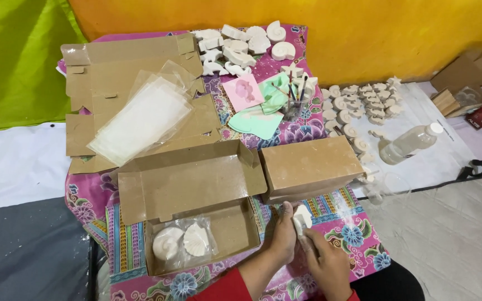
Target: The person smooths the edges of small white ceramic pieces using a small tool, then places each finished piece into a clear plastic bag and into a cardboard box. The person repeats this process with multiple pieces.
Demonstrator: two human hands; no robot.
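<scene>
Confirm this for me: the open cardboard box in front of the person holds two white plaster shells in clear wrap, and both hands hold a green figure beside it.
Not quite. The head view shows the figure in the left hand and right hand is white, not green. The open cardboard box does hold two wrapped white plaster shells.

Two bare hands, left hand [279, 241], right hand [326, 265], red sleeve [224, 287], dark trousers

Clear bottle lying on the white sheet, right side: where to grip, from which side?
Probably grip the bottle across its mid-body, coming from above. It lies on its side, cap up-right, so the round body offers two open flanks. The neck is narrower, and white figurines crowd its base end at left.
</scene>
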